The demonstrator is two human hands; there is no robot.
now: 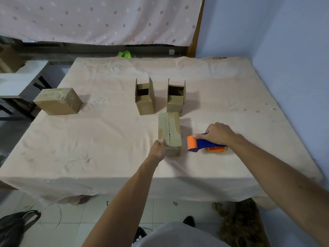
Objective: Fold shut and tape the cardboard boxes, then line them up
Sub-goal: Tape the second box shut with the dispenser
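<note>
Matt brown cardboard boxes point(169, 132), glossy clear tape on the sealed box point(57, 101), shiny orange-and-blue plastic tape dispenser point(203, 143), soft matt peach cloth point(106, 132) cover

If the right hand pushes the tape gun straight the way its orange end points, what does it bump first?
Probably the shut box that the left hand holds: the tape gun in the right hand points left at its side, with only bare cloth between.

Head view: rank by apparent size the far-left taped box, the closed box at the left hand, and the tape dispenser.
Largest, tied: taped box and closed box; they look similar, and nearness differs.
Smallest: tape dispenser.
</note>
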